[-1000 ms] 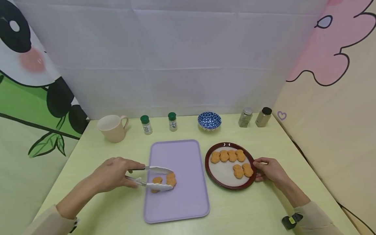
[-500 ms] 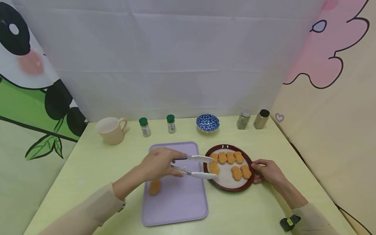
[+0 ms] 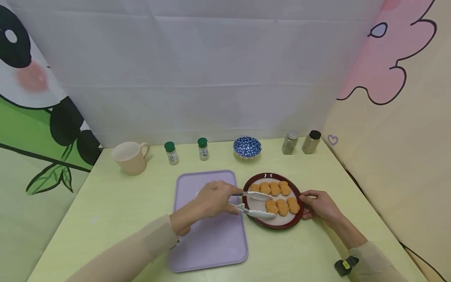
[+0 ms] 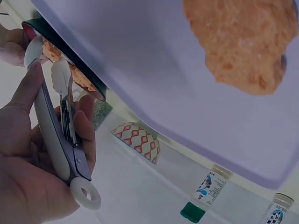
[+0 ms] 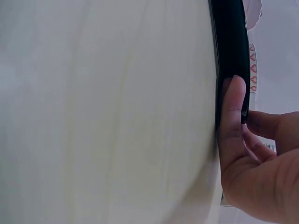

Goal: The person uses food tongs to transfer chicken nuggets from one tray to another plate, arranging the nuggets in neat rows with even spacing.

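My left hand (image 3: 225, 201) grips white tongs (image 3: 254, 204) whose two arms reach over the left part of a dark-rimmed plate (image 3: 273, 176). Several orange nuggets (image 3: 269, 188) lie on the plate in two rows. The leftmost nugget of the near row (image 3: 270, 206) sits between the tongs' tips. My right hand (image 3: 309, 203) holds the plate's right rim, fingers (image 5: 233, 116) curled over the dark edge (image 5: 229, 46). In the left wrist view the tongs (image 4: 56, 140) lie in my palm, and one nugget (image 4: 238, 42) rests on the purple tray (image 4: 154, 70).
The purple tray (image 3: 211, 243) lies left of the plate, its nugget (image 3: 185, 231) mostly hidden by my forearm. Along the back stand a beige mug (image 3: 129, 157), two green-capped bottles (image 3: 170, 152), a blue patterned bowl (image 3: 247, 147) and two spice jars (image 3: 289, 142).
My left hand carried a nugget in the tongs from the tray rightward onto the plate; the plate's near row grew from two to three. The right hand stayed on the rim.
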A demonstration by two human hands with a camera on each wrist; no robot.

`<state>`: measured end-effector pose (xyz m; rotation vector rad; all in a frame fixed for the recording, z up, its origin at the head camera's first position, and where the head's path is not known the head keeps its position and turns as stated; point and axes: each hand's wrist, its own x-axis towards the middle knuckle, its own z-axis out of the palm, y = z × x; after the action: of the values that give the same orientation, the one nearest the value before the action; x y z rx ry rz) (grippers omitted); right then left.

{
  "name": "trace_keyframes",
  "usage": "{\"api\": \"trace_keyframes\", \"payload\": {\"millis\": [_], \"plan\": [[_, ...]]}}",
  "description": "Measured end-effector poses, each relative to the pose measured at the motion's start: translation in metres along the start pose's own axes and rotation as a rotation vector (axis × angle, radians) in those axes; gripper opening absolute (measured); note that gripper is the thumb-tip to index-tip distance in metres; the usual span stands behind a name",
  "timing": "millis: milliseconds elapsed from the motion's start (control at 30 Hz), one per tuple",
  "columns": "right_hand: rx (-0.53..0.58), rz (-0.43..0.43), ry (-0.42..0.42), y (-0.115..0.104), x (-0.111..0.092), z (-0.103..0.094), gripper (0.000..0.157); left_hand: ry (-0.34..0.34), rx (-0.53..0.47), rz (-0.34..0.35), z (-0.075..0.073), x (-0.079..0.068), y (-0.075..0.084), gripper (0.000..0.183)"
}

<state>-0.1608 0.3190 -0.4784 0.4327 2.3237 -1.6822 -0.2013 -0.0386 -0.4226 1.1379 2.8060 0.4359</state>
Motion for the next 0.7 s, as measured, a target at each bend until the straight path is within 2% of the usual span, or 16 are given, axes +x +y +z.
{"api": "trace_keyframes", "payload": {"millis": [233, 333, 400, 533, 700], "plan": [[0.008, -0.009, -0.010, 0.002, 0.000, 0.003, 0.031, -0.006, -0.012, -0.027, 0.006, -0.003, -0.002, 0.066], [0.017, -0.001, -0.011, 0.002, 0.001, 0.004, 0.030, 0.001, -0.036, -0.043, -0.003, -0.010, -0.002, 0.074], [0.019, -0.002, -0.017, 0.003, 0.001, 0.003, 0.030, 0.011, -0.054, -0.044, -0.014, -0.018, -0.004, 0.079], [0.024, -0.003, -0.016, 0.003, 0.001, 0.002, 0.029, 0.036, -0.064, -0.018, -0.044, -0.044, -0.018, 0.085], [0.006, -0.019, -0.028, -0.001, -0.001, -0.002, 0.031, 0.071, -0.033, -0.039, -0.080, -0.097, -0.049, 0.087]]}}
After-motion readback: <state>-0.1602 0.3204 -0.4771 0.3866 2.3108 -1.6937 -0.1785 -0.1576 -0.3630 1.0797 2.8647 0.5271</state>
